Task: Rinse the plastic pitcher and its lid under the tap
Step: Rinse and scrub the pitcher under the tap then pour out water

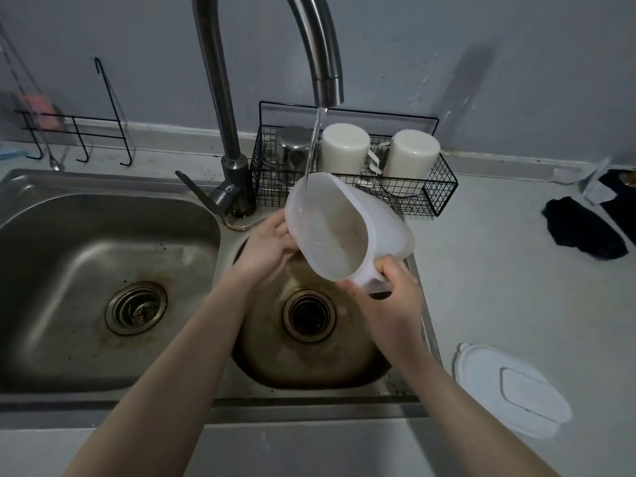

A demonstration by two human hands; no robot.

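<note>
The clear plastic pitcher [339, 228] is tilted over the right sink basin [309, 359], its mouth facing me. Water runs from the tap [328, 87] onto the pitcher's far rim. My left hand [268, 246] holds the pitcher's left wall. My right hand [389, 297] grips its handle at the lower right. The white lid [509, 387] lies flat on the counter to the right of the sink, apart from both hands.
A black wire rack [430, 197] behind the pitcher holds a steel cup and two white mugs upside down. The left basin [103, 256] lies beside the right one. Dark cloths [585, 232] lie on the counter at far right. Wall hooks [79, 139] hang at left.
</note>
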